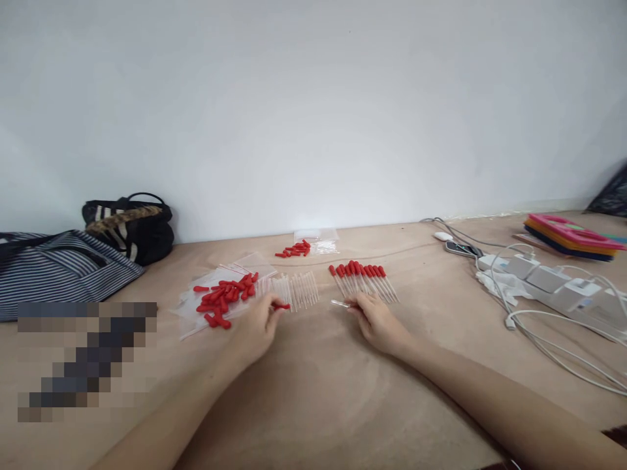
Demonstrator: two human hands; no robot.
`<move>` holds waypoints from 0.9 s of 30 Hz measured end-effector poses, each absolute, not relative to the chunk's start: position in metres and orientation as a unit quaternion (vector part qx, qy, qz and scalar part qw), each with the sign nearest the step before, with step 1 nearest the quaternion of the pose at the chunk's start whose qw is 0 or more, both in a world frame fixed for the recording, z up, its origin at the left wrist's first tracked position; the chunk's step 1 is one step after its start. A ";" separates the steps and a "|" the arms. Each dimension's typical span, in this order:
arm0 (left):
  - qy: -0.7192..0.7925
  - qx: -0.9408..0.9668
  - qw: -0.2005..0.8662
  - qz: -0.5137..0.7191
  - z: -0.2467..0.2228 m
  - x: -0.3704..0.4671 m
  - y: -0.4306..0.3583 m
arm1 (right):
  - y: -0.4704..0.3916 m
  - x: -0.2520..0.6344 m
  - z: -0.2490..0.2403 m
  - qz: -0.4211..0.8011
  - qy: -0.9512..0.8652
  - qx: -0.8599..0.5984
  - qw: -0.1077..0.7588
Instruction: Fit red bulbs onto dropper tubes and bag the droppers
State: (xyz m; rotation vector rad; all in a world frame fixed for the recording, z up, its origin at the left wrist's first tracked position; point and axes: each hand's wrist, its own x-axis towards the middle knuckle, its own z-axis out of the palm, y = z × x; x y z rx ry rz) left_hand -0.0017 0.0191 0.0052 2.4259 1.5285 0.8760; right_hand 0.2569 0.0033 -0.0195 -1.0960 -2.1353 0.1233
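Observation:
Between the fingers of my left hand (265, 321) is a red rubber bulb (281, 306), its end pointing right. My right hand (373, 320) pinches a clear glass tube (339, 303) that points left. Just beyond my left hand lies a row of clear tubes (304, 291) without bulbs. Past my right hand, several droppers with red bulbs (356, 268) are laid side by side. A pile of loose red bulbs (225, 295) rests on clear plastic bags (189, 320) at the left.
Near the wall are a few more red bulbs (295, 249) and a clear bag of tubes (325, 245). A black bag (147, 232) and striped cloth (63, 274) sit left. Right are a power strip with white chargers (546, 277), cables and stacked coloured sheets (571, 236).

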 end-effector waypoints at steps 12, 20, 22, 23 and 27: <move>0.444 0.792 0.263 0.327 -0.018 0.037 0.005 | -0.005 0.242 -0.028 0.095 -0.853 -0.372 0.353; 0.428 0.767 0.306 0.367 -0.022 0.038 0.005 | -0.008 0.234 -0.028 0.087 -0.852 -0.373 0.356; 0.425 0.747 0.335 0.387 -0.024 0.039 0.005 | -0.009 0.233 -0.027 0.087 -0.852 -0.371 0.360; 0.427 0.736 0.348 0.394 -0.025 0.039 0.005 | -0.010 0.232 -0.027 0.087 -0.852 -0.368 0.362; 0.446 0.699 0.383 0.406 -0.024 0.040 0.005 | -0.012 0.229 -0.026 0.085 -0.852 -0.352 0.378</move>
